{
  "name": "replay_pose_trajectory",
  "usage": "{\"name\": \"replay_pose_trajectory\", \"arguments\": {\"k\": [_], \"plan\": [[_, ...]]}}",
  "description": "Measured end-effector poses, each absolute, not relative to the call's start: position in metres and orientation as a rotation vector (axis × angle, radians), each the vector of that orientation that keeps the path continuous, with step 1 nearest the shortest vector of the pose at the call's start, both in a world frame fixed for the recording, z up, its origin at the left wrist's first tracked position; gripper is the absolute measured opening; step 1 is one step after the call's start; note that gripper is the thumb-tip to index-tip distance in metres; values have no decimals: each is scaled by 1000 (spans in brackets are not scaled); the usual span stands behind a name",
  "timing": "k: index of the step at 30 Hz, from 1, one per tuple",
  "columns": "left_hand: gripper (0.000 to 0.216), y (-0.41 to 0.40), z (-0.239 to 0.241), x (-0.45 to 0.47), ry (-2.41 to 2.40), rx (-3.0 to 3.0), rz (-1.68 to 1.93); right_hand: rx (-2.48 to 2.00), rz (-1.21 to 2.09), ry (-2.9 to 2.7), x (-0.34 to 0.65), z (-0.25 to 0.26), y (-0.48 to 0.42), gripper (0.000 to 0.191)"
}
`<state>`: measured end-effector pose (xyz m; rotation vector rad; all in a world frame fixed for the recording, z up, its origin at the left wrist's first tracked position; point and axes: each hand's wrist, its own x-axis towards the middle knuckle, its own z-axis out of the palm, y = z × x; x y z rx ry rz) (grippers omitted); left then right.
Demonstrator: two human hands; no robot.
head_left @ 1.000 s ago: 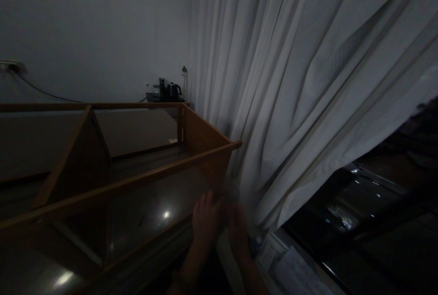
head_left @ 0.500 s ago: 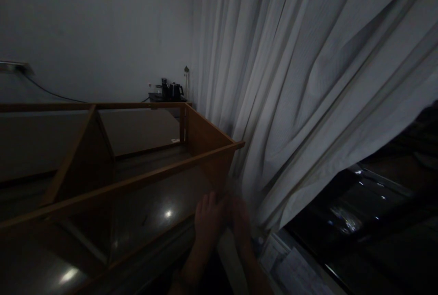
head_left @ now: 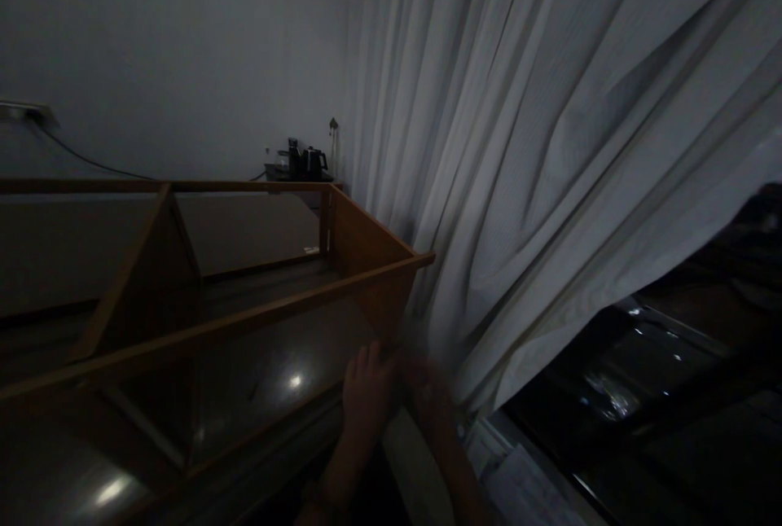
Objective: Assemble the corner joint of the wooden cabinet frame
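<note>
A brown wooden furniture frame [head_left: 269, 306] with upright panels lies across the left half of the head view. My left hand [head_left: 368, 383] rests at its lower right corner, fingers curled against the wood and apparently gripping it. Close beside it, my right hand [head_left: 424, 387] is smeared by motion at the same corner. Whether it holds a small tool or part cannot be made out in the dim light. The end panel [head_left: 388, 298] rises just above both hands.
A long pale curtain [head_left: 489, 168] hangs right beside the frame's end. Papers [head_left: 519, 485] lie at lower right, near a dark glossy surface [head_left: 641, 379]. At the back, a black kettle [head_left: 313, 161] stands on a small stand by the wall. A cable [head_left: 91, 161] runs along the wall.
My right hand has shifted slightly and is more blurred, its knuckles turned differently. My left hand stays at the corner. The view has moved very little.
</note>
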<state>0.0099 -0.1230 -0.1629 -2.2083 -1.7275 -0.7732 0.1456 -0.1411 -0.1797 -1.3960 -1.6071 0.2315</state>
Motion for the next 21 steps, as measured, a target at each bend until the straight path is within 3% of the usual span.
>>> {"name": "replay_pose_trajectory", "arguments": {"k": [6,10,14,21], "plan": [[43,-123,-163,10,-1730,-2209,-785,-1323,-350,-1921,160,-179,-142,23],[42,-124,-165,10,-1728,-2176,-793,-1328,-453,-1899,155,-178,-142,34],[42,-122,-166,10,-1728,-2188,-803,-1386,-205,-1755,144,-176,-147,39],[42,-121,-166,10,-1741,-2216,-783,-1404,637,-1350,129,-180,-144,47]]}}
